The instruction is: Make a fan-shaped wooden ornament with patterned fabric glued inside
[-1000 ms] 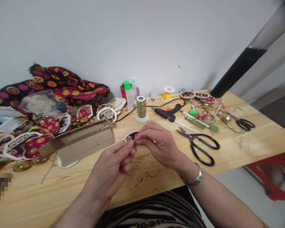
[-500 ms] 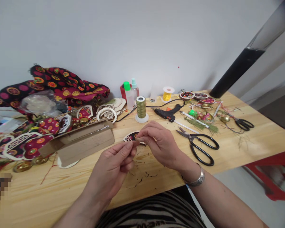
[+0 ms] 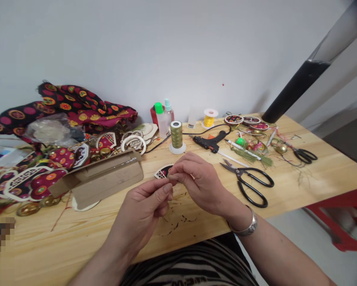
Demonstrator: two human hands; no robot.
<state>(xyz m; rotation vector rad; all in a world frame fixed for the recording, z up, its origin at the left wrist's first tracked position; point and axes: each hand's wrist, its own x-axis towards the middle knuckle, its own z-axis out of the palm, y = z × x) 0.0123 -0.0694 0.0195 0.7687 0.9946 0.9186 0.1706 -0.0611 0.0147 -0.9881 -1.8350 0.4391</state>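
Observation:
My left hand (image 3: 148, 206) and my right hand (image 3: 197, 180) meet fingertip to fingertip above the wooden table (image 3: 208, 250). Both are closed in a pinch; whatever lies between the fingers is too small or hidden to make out. Just behind them lies a fan-shaped ornament (image 3: 161, 173) with a pale lattice edge and dark patterned fabric, partly covered by my right hand. Beyond it stands a spool of olive-green thread (image 3: 176, 135). Black-handled scissors (image 3: 246, 178) lie with blades apart to the right of my right hand. Dark scraps are scattered under the hands.
An open cardboard box (image 3: 107, 178) stands at left, among fabric-covered ornaments (image 3: 44, 180) and patterned cloth (image 3: 71, 99). Toward the back are a glue gun (image 3: 209, 142), a yellow spool (image 3: 209, 120) and bottles (image 3: 163, 123). Smaller scissors (image 3: 305, 155) and a red stool (image 3: 339, 222) are at right.
The left thumb and fingertips have shifted slightly right and closer against the right fingertips. Both hands stay pinched, and the things on the table have not moved.

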